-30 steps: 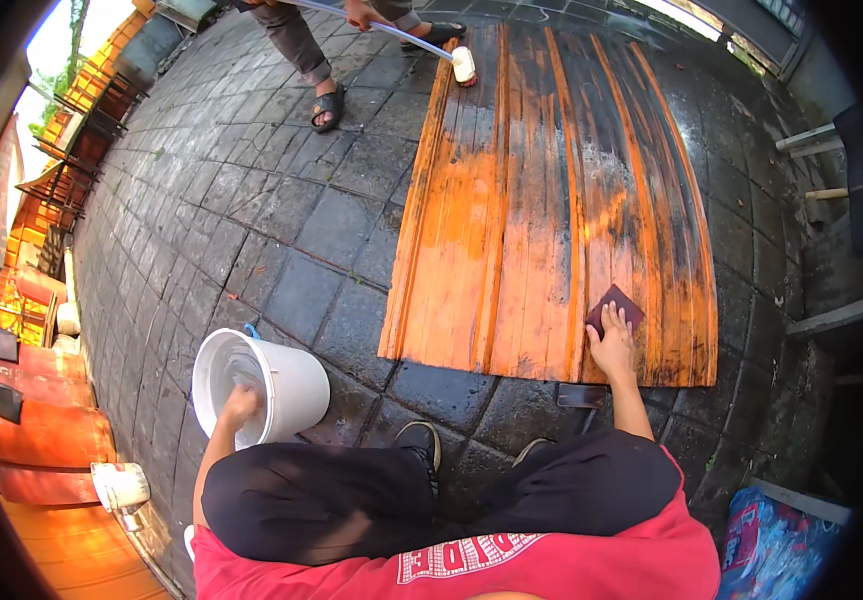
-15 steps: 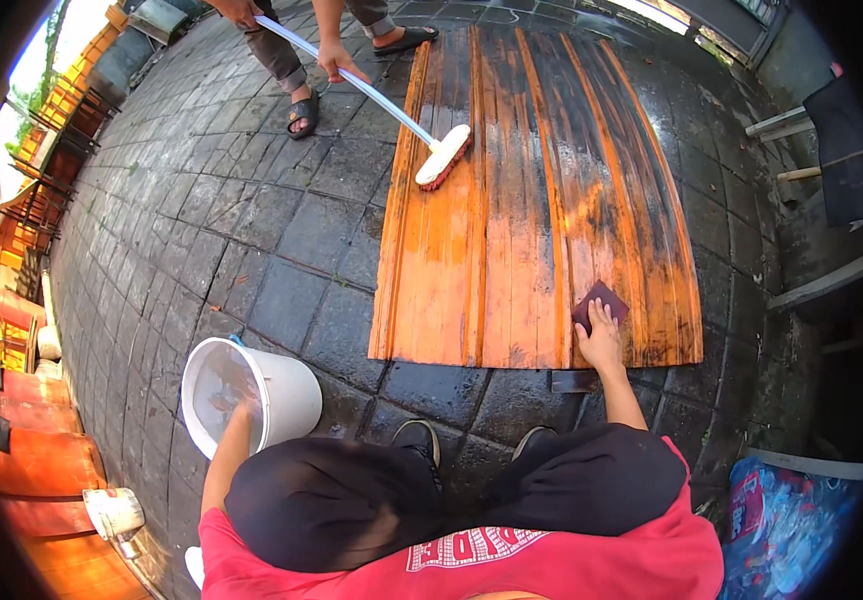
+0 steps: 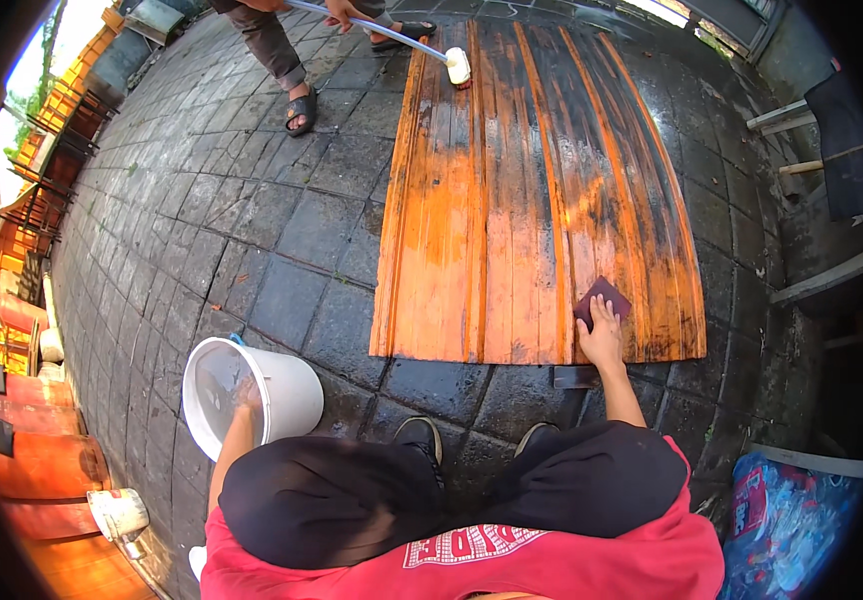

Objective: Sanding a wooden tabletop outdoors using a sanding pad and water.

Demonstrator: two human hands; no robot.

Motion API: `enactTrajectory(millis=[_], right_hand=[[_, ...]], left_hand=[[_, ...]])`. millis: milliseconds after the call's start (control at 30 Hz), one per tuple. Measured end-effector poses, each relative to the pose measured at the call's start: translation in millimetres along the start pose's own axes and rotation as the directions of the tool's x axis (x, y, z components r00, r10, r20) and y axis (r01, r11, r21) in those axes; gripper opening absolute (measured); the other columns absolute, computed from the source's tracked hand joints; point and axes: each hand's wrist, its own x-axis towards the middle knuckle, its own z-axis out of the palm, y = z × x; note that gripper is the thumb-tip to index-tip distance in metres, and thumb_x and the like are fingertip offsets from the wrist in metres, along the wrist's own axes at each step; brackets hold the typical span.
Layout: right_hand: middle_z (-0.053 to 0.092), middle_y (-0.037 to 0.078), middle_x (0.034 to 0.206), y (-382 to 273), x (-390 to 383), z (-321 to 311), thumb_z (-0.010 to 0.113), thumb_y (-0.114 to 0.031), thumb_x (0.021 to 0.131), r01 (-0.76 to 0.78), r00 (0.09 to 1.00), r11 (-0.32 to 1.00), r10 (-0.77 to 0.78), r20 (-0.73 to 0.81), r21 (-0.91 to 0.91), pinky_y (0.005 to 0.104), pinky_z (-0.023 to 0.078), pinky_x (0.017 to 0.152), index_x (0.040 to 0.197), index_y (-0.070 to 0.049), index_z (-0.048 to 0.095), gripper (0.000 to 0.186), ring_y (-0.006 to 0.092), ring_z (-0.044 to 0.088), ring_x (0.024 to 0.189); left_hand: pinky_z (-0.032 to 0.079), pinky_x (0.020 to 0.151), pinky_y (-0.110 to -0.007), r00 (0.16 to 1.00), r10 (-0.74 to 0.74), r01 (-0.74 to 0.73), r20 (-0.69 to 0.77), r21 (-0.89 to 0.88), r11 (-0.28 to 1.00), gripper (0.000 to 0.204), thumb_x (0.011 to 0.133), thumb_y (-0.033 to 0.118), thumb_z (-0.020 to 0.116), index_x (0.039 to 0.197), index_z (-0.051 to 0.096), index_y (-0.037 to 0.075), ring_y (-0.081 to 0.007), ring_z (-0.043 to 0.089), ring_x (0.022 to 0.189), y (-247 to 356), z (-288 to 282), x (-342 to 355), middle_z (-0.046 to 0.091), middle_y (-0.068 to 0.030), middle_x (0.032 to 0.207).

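My right hand lies with its fingers spread flat on a square maroon scouring pad. The pad rests on the near right part of an orange, black-stained wooden panel with raised ribs. To my left, my left hand reaches down inside a white bucket; its fingers are too faint to make out. At the panel's far left part, another person's hands hold a brush with a long pale-blue handle. Its bristles touch the panel.
Dark paving, partly wet, surrounds the panel. A dark flat piece lies at its near edge. At the lower right is a bag of plastic bottles; at the lower left, a paint-marked pail. Black chairs stand at the right.
The other person's brush has moved away from me, up to the panel's far part. My right hand stays on the pad and my left hand stays in the bucket.
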Motion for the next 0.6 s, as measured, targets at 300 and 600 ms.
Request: enactTrajectory(millis=[300, 600], right_hand=[[0.043, 0.019, 0.151, -4.8, -0.9, -2.0, 0.064, -0.023, 0.089, -0.004, 1.0, 1.0, 0.004, -0.015, 0.023, 0.051, 0.027, 0.118, 0.142, 0.001, 0.048, 0.061, 0.038, 0.036, 0.142], [0.042, 0.018, 0.152, 1.5, -4.3, 0.8, 0.064, -0.024, 0.09, -0.029, 0.999, 0.999, 0.03, -0.012, 0.039, 0.0488, 0.026, 0.119, 0.143, 0.001, 0.048, 0.061, 0.0366, 0.035, 0.143]], left_hand=[[0.046, 0.06, -0.037, 0.972, -0.125, 0.212, 0.197, -0.522, 0.826, 0.025, 0.098, 0.029, 0.044, 0.092, 0.06, 0.011, -0.0226, 0.055, 0.067, 4.9, -10.9, 4.2, 0.059, -0.0075, 0.079], [0.035, 0.042, -0.029, 0.858, -0.054, 0.508, 0.511, -0.826, 0.243, 0.027, 0.098, 0.028, 0.046, 0.076, 0.05, 0.012, -0.0154, 0.042, 0.048, 50.9, -85.9, -5.4, 0.046, -0.0015, 0.061]])
